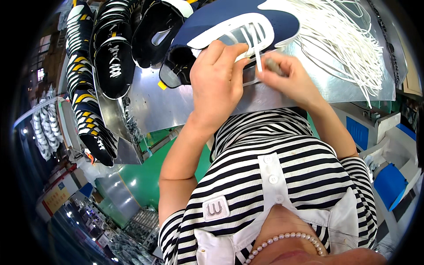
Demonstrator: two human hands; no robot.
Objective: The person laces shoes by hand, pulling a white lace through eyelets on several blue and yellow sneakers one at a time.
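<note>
A navy shoe upper (282,22) with a white lacing panel (207,37) lies at the table's near edge, its black-lined heel opening toward the left. A white shoelace (256,48) crosses the panel in several rows. My left hand (216,81) is closed in a pinch on the panel's near edge, thumb and forefinger together. Just to its right, my right hand (291,81) is closed on the lace near its loose stretch. A blurred grey-brown piece (274,67) shows at the right fingers; I cannot make out what it is.
A heap of white laces (340,44) spreads over the metal table (163,106) at the right. More black shoe uppers (112,70) stand at the left, beside a long stacked row of uppers (81,88) with yellow and white trim. Blue bins (391,185) sit at lower right.
</note>
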